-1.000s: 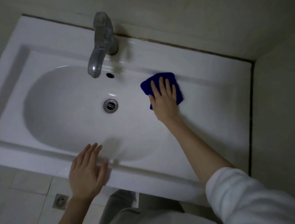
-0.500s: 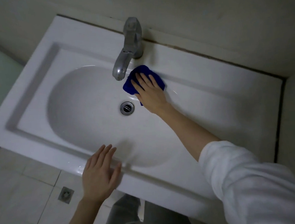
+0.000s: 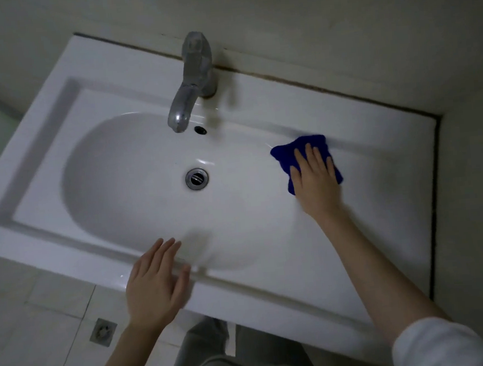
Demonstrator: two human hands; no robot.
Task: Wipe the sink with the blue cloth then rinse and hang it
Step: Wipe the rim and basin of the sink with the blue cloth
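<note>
While your right hand (image 3: 315,180) pins the blue cloth (image 3: 284,155) under flat, straight fingers (image 3: 309,156), overlap strokes across the sink (image 3: 381,215) evenly.

the cloth (image 3: 283,154) is showing a deep, plain blue against the sink (image 3: 380,200), which is gleaming glossy white with soft grey shading in its bowl. the tap (image 3: 194,71) is shining dull silver-grey, and the drain ring (image 3: 188,179) is glinting the same tone. the wall (image 3: 308,18) is looking off-white, with a dark seam (image 3: 328,90) running along its foot. the floor tiles (image 3: 29,329) are showing pale cream with thin grey grout lines. the sleeve (image 3: 438,346) is showing white, the trousers (image 3: 208,358) grey.
</note>
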